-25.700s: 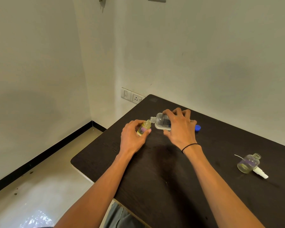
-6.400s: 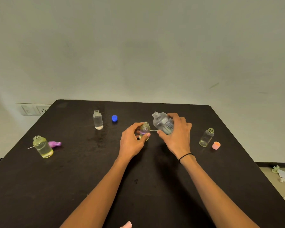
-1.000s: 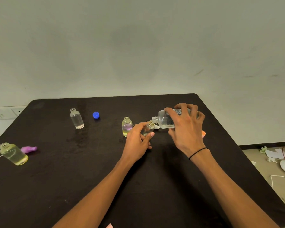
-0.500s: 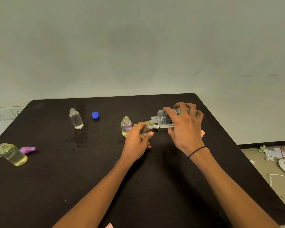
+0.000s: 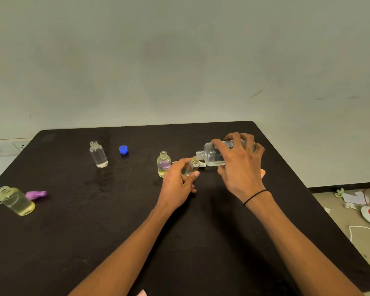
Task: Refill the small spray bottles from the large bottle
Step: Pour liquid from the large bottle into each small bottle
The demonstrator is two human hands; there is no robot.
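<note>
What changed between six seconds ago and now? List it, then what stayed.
The left hand let go of the purple-tinted bottle, now standing on the table, and took hold of another small bottle. The right hand tipped the large bottle from nearly upright to almost level, mouth over it. Unchanged: clear bottle, blue cap, yellow bottle, purple sprayer top.

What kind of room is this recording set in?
Probably a plain indoor room, not a lab: bare pale wall, dark table, wall sockets, paper scraps on the floor.

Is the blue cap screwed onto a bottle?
No, the blue cap lies loose on the table, beside an open clear bottle.
</note>
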